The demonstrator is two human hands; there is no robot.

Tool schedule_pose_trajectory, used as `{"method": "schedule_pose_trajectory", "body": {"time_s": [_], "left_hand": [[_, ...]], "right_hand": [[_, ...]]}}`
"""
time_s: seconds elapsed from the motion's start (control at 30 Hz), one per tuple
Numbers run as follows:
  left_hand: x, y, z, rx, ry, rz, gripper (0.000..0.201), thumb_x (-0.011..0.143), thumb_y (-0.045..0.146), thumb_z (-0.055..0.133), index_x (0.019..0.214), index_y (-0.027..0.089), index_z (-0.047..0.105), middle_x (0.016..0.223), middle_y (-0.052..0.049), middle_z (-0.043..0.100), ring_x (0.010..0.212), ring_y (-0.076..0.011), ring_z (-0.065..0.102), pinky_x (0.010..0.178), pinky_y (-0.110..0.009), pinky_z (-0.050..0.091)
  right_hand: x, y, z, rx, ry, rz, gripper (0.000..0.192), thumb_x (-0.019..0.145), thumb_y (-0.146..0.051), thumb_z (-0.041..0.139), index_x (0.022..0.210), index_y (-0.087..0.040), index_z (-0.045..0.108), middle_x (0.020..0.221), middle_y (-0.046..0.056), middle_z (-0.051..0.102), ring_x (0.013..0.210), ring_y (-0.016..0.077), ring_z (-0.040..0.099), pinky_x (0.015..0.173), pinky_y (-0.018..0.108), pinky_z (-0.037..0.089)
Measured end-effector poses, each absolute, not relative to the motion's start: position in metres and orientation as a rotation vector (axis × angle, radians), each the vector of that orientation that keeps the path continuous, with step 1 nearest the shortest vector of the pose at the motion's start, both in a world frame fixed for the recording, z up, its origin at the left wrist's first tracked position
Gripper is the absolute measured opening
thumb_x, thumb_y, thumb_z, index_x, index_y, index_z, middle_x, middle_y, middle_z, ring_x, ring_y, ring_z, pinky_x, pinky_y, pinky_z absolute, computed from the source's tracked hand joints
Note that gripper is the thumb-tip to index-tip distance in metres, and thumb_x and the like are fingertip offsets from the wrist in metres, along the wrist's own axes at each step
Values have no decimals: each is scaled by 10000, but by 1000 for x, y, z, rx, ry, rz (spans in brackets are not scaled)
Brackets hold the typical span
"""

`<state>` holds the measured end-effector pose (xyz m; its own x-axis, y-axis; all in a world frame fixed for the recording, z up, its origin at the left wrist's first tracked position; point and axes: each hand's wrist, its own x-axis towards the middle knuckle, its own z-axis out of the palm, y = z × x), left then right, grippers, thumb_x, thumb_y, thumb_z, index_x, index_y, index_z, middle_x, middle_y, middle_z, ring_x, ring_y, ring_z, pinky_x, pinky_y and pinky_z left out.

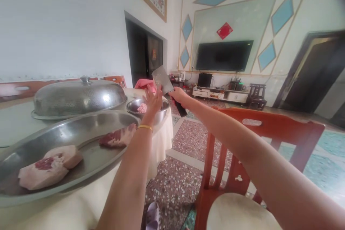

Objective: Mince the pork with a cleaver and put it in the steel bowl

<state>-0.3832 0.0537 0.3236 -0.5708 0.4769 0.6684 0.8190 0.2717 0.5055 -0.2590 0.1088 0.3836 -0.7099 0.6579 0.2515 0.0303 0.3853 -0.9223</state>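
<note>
Cleaver (162,79) blade stands upright above the small steel bowl (161,112) at the table's far edge, your right hand (178,96) clenched around its dark handle. Your left hand (152,101) is spread open, fingers touching the flat of the blade. Sliding those fingers toward the edge could cut you. Pork slabs (48,167) lie on the near left tray (88,129).

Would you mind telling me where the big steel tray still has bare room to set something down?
The tray is bare in the middle, between the pale meat chunk and the red slab. The far corner is crowded: bowl, domed lid, left hand, and right hand gripping the cleaver.
</note>
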Motion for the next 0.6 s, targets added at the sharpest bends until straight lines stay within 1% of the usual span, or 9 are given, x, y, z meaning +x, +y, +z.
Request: {"method": "schedule_pose_trajectory", "body": {"time_s": [0.13,0.27,0.4,0.5,0.6], "left_hand": [[-393,53,333,-1099,-2223,-1210,541,970,473,140,1479,355,280,1606,-30,56,1470,-303,24,1139,-609,87],[-401,54,341,-1105,-2217,-1142,546,967,483,140,1473,353,296,1605,-25,67,1473,-287,29,1146,-600,76],[-416,57,344,-1049,-2205,-1143,561,958,491,176,1464,314,340,1601,-54,90,1470,-301,58,1148,-600,79],[-431,60,341,-953,-2276,-1215,595,948,503,151,1445,275,385,1600,-70,81,1468,-317,51,1148,-602,59],[-450,60,330,-726,-2501,-1335,677,933,517,111,1452,168,370,1580,-141,147,1455,-355,86,1133,-624,95]], "right_hand": [[-247,109,394,-587,-2080,1390,174,900,-125,502,768,-202,417,432,-100,411,307,46,358,350,146,281],[-238,115,396,-575,-2100,1476,199,919,-143,498,753,-201,407,435,-95,428,297,41,351,339,144,274],[-235,121,391,-528,-2149,1507,172,921,-153,501,774,-197,423,442,-93,437,296,44,354,327,145,273],[-238,122,391,-510,-2145,1506,174,917,-162,514,774,-197,423,453,-97,437,306,38,350,333,140,281],[-245,124,395,-515,-2130,1360,148,906,-155,512,787,-197,436,453,-102,420,320,39,365,343,136,288]]}}
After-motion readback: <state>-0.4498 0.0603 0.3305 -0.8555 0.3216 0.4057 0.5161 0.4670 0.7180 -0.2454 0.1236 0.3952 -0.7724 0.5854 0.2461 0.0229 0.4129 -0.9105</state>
